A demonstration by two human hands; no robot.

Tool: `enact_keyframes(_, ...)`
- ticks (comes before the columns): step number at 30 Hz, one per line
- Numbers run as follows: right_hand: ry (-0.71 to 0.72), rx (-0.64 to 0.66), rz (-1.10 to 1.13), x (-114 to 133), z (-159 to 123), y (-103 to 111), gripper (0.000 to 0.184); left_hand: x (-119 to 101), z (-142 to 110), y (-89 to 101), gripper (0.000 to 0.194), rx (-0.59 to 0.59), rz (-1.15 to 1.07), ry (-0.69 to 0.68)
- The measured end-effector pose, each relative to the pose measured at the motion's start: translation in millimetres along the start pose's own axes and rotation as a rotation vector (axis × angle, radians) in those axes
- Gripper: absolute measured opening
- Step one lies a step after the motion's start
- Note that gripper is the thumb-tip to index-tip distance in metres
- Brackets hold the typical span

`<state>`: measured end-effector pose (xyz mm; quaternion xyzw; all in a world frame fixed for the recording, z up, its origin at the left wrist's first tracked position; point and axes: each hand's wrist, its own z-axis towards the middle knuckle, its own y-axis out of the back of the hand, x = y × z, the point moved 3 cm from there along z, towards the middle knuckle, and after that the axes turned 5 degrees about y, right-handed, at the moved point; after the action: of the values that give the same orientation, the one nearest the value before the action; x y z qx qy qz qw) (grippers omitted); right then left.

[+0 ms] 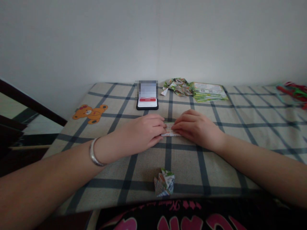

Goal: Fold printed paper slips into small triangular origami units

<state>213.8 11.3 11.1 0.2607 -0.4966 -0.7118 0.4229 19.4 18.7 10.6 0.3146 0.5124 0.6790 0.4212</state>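
A small strip of folded printed paper [169,130] lies flat on the checked tablecloth between my hands. My left hand [152,129], with a silver bangle [93,152] at the wrist, has its fingers closed together on the strip's left end. On the right end rest the bunched fingers of my right hand [195,127]. Both ends of the paper are hidden beneath the fingers. Closer to me, near the table's front edge, sits a folded paper piece [164,182] with pointed corners and green and white print.
A phone [147,101] with a lit screen lies by the wall. Beside it are a cluster of folded paper pieces [178,87] and a stack of printed sheets [209,91]. An orange bear picture [90,112] is at left, a red and green item [294,91] at far right.
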Motion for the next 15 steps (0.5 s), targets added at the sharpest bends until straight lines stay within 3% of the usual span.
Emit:
enact_keyframes(5, 0.102, 0.04, 0.053, 5.5, -1.7, -0.4, 0.028, -2.0, 0.0, 4.7, 0.021, 0.059, 0.033, -0.008)
enact_keyframes(15, 0.169, 0.087, -0.019, 4.8, -5.4, -1.8, 0.034, -0.7, -3.6, 17.1, 0.028, 0.131, 0.033, -0.016)
